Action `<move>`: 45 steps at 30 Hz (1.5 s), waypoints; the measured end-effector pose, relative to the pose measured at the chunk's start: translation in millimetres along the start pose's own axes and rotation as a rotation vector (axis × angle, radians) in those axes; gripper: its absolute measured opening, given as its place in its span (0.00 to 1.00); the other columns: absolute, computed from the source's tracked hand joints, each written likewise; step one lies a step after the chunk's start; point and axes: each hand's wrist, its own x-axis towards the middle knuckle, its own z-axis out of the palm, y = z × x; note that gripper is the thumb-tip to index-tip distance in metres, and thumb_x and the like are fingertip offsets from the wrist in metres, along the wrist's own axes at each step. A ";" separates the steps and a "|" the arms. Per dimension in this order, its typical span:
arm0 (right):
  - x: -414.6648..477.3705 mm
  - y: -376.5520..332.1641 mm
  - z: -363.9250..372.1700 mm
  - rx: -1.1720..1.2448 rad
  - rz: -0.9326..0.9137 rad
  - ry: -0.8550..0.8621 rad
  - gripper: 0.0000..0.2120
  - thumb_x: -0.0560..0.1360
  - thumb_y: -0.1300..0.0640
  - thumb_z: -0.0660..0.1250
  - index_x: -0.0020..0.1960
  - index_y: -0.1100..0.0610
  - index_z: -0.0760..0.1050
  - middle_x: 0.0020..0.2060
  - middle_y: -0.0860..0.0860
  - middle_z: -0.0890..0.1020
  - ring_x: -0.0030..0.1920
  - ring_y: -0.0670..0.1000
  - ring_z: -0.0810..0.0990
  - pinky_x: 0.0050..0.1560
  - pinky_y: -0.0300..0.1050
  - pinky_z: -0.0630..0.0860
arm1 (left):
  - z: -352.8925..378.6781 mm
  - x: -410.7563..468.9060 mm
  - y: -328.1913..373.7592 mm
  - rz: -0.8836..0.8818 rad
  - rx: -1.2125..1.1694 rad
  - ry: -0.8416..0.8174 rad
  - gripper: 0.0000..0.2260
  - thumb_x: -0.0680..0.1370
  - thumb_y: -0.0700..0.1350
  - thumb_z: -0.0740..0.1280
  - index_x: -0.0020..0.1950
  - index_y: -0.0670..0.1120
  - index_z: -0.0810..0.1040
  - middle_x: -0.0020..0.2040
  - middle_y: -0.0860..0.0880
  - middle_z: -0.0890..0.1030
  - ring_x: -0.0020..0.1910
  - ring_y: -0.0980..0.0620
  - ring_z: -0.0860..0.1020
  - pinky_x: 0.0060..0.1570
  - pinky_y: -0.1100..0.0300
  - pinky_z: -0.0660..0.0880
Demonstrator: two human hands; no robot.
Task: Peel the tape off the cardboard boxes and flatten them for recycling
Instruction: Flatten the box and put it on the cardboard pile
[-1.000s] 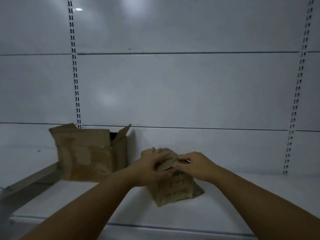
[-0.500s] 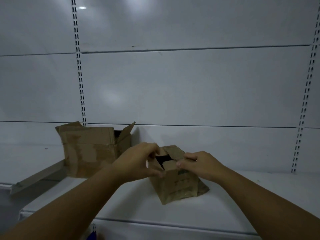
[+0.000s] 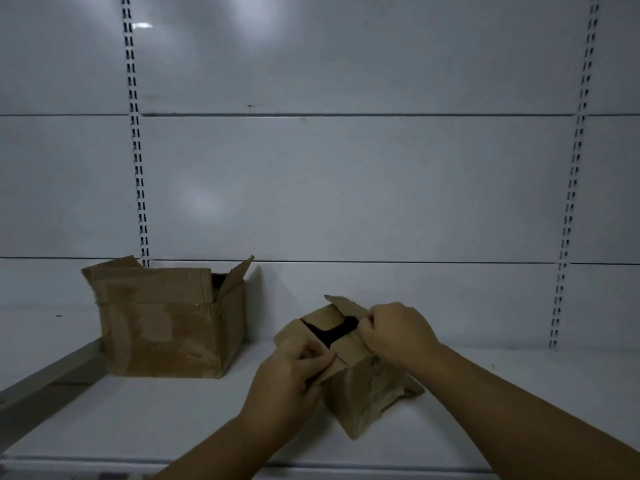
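A small brown cardboard box (image 3: 363,393) stands on the white shelf (image 3: 173,420), one corner turned toward me. Its top flaps are parted and a dark gap shows between them. My left hand (image 3: 294,368) grips the near left flap at its edge. My right hand (image 3: 394,330) pinches the right flap at the gap. A larger worn cardboard box (image 3: 166,323) sits to the left, its top flaps raised and partly open. No tape is plainly visible on either box.
A white back panel (image 3: 346,185) with two slotted uprights rises behind the shelf. A grey metal bracket (image 3: 52,379) slants down at the far left beside the larger box. The shelf's front edge runs along the bottom.
The small box's top flaps have been pulled apart, widening the dark gap. My left hand has shifted down to the near flap. The view has shifted so both boxes sit further right.
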 end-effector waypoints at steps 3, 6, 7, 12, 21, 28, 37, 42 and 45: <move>-0.1 6.7 -13.9 0.021 0.014 0.026 0.16 0.79 0.53 0.55 0.43 0.60 0.76 0.33 0.50 0.74 0.33 0.50 0.71 0.33 0.43 0.65 | 5.9 -3.6 1.2 -0.018 -0.070 0.016 0.10 0.74 0.48 0.70 0.54 0.54 0.83 0.48 0.60 0.76 0.44 0.64 0.74 0.40 0.71 0.73; -0.4 13.8 -34.6 -0.020 0.008 0.115 0.14 0.79 0.56 0.55 0.43 0.60 0.75 0.36 0.52 0.78 0.35 0.51 0.73 0.34 0.44 0.65 | 9.7 -7.4 11.3 0.040 -0.189 0.035 0.10 0.75 0.51 0.66 0.53 0.52 0.83 0.53 0.61 0.76 0.51 0.67 0.75 0.48 0.70 0.74; -1.8 15.9 -42.0 -0.023 -0.011 0.145 0.14 0.79 0.55 0.54 0.43 0.60 0.76 0.37 0.52 0.79 0.36 0.51 0.75 0.34 0.43 0.66 | 12.9 -9.8 15.8 0.060 -0.249 0.033 0.10 0.75 0.50 0.66 0.53 0.52 0.83 0.54 0.61 0.76 0.53 0.70 0.74 0.50 0.73 0.73; -21.1 20.2 -51.0 -0.066 -0.113 -0.043 0.19 0.79 0.42 0.55 0.45 0.54 0.77 0.40 0.49 0.79 0.39 0.49 0.76 0.36 0.42 0.68 | 46.4 -26.7 29.3 0.131 -0.225 -0.089 0.11 0.74 0.58 0.65 0.49 0.56 0.84 0.53 0.59 0.81 0.53 0.62 0.76 0.47 0.68 0.75; -49.0 35.6 -47.9 0.164 -0.203 -0.195 0.20 0.78 0.41 0.53 0.54 0.52 0.77 0.49 0.47 0.80 0.49 0.47 0.77 0.52 0.46 0.73 | 68.6 -27.2 30.4 0.006 -0.135 -0.164 0.06 0.68 0.47 0.69 0.39 0.50 0.85 0.39 0.53 0.84 0.37 0.56 0.81 0.41 0.68 0.75; -46.0 45.3 -28.9 0.170 -0.094 -0.257 0.18 0.80 0.43 0.55 0.64 0.47 0.72 0.59 0.44 0.76 0.58 0.46 0.73 0.59 0.46 0.70 | 42.7 -20.4 27.5 -0.141 -0.338 -0.590 0.14 0.73 0.38 0.65 0.57 0.43 0.82 0.55 0.52 0.82 0.52 0.54 0.78 0.56 0.59 0.75; -44.1 49.2 -22.8 0.180 -0.036 -0.248 0.17 0.82 0.46 0.50 0.66 0.43 0.71 0.64 0.44 0.74 0.64 0.47 0.69 0.61 0.47 0.66 | 32.4 14.7 37.4 -1.107 -1.403 -0.353 0.09 0.76 0.35 0.62 0.53 0.40 0.80 0.52 0.42 0.82 0.51 0.47 0.80 0.55 0.56 0.76; -47.2 49.5 -28.2 0.167 -0.068 -0.311 0.22 0.76 0.38 0.57 0.69 0.40 0.67 0.67 0.41 0.70 0.65 0.44 0.68 0.62 0.44 0.66 | 20.6 35.3 32.2 -1.220 -1.789 0.103 0.07 0.78 0.36 0.58 0.51 0.37 0.75 0.54 0.39 0.80 0.52 0.44 0.80 0.54 0.52 0.76; -48.7 41.9 -26.5 0.120 -0.090 -0.262 0.22 0.72 0.34 0.63 0.63 0.39 0.69 0.58 0.39 0.74 0.57 0.44 0.72 0.55 0.44 0.71 | 10.4 53.5 36.0 -0.963 -1.720 0.021 0.14 0.79 0.41 0.57 0.61 0.39 0.75 0.58 0.42 0.81 0.60 0.47 0.77 0.64 0.50 0.70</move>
